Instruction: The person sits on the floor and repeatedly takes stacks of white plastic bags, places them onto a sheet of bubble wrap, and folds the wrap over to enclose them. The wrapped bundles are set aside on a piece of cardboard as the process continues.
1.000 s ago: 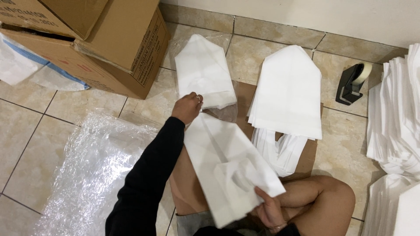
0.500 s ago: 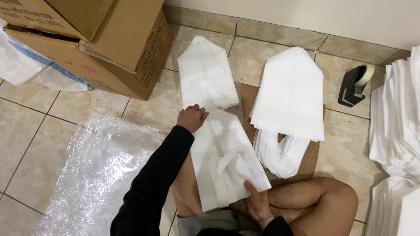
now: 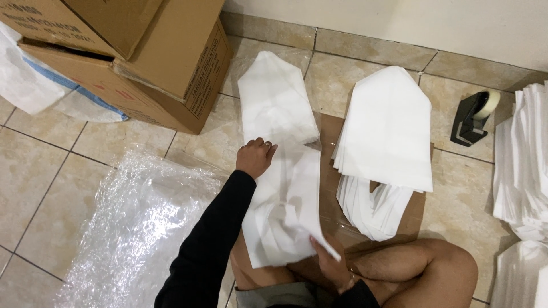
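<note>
A person seated on the tiled floor folds a white fabric bag laid over a flattened sheet of cardboard. The left hand, in a black sleeve, presses the bag's upper left edge flat, fingers curled lightly against the cloth. The right hand pinches the bag's lower corner, its grip closed on the lifted flap. A finished bag lies just beyond, and a taller stack of folded bags sits to the right on the cardboard. A tape dispenser stands near the wall; cardboard boxes and bubble wrap lie to the left. A clean fold likely depends on keeping the left palm anchored while the flap is drawn taut and edges aligned before creasing.
</note>
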